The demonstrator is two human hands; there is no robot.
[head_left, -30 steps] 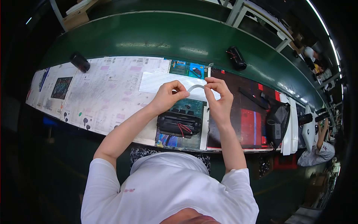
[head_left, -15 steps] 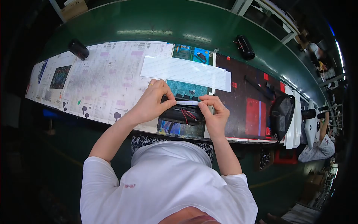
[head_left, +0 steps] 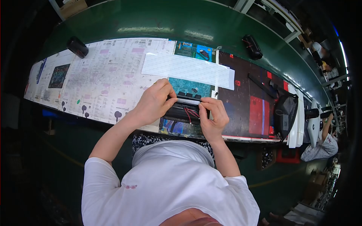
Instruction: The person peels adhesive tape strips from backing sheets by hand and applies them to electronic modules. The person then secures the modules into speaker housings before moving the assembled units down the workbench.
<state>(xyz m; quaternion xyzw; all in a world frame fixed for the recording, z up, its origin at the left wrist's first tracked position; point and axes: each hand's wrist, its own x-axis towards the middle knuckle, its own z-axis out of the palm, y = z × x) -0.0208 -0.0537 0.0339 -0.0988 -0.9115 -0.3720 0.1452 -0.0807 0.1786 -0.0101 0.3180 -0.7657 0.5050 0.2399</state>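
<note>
A narrow white strip (head_left: 188,101) is stretched between my two hands, along the far edge of a black casing (head_left: 176,113). My left hand (head_left: 156,100) pinches the strip's left end between thumb and forefinger. At its right end, the thumb and forefinger of my right hand (head_left: 213,116) are closed on it. Thin red wires (head_left: 190,112) stick out of the casing on the near side of the strip. Whether the strip touches the casing along its whole length I cannot tell. Just beyond my hands lie white sheets (head_left: 186,69) with faint printed lines.
Black cylindrical units stand at the back left (head_left: 77,47) and back right (head_left: 252,47), the right one with red wires. A black mesh-fronted item (head_left: 285,113) and white panels (head_left: 297,120) are at the table's right end. Another person (head_left: 325,145) works farther right.
The strip has come down closer against the casing's far edge, and my right hand has shifted slightly left. Both hands keep their pinch. The view has tilted a little.
</note>
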